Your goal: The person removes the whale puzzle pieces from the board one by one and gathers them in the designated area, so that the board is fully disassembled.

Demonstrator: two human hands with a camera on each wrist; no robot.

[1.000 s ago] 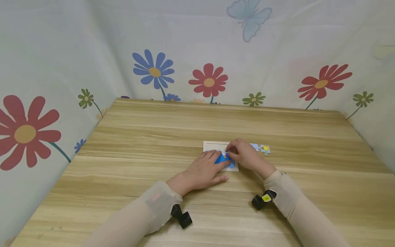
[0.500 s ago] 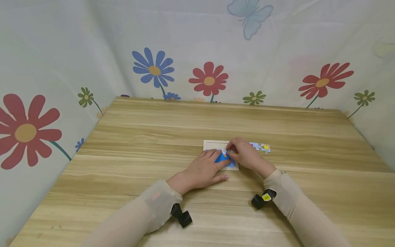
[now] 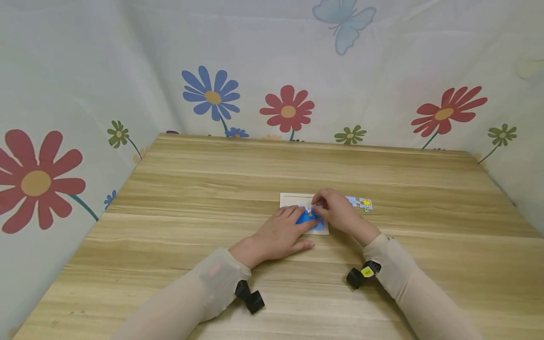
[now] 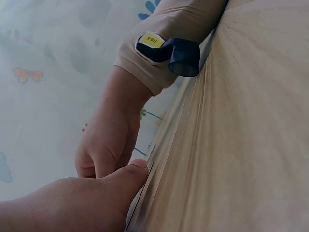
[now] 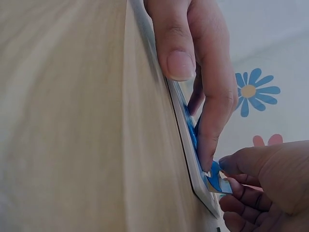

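Note:
A jigsaw puzzle in a pale frame (image 3: 291, 195) lies on the wooden table, with blue pieces (image 3: 306, 218) in its near part. My left hand (image 3: 276, 233) rests flat over the puzzle's left side, fingers stretched out and thumb off the near edge. In the right wrist view, one of its fingertips touches a blue puzzle piece (image 5: 220, 180). My right hand (image 3: 335, 210) pinches that piece between thumb and fingers at the frame's right side. The piece sits tilted at the frame's edge. From the left wrist view, the puzzle is mostly hidden behind the left hand (image 4: 91, 200).
Loose light-blue puzzle pieces, one with a yellow flower (image 3: 366, 204), lie right of the frame, partly behind the right hand. Black wrist cameras (image 3: 250, 297) hang from both sleeves. A flowered curtain (image 3: 255, 61) borders the table (image 3: 204, 189) behind and at the sides.
The right fingertips have shifted slightly at the frame's right side, and less blue of the pinched piece shows between them. The left hand has stayed where it was.

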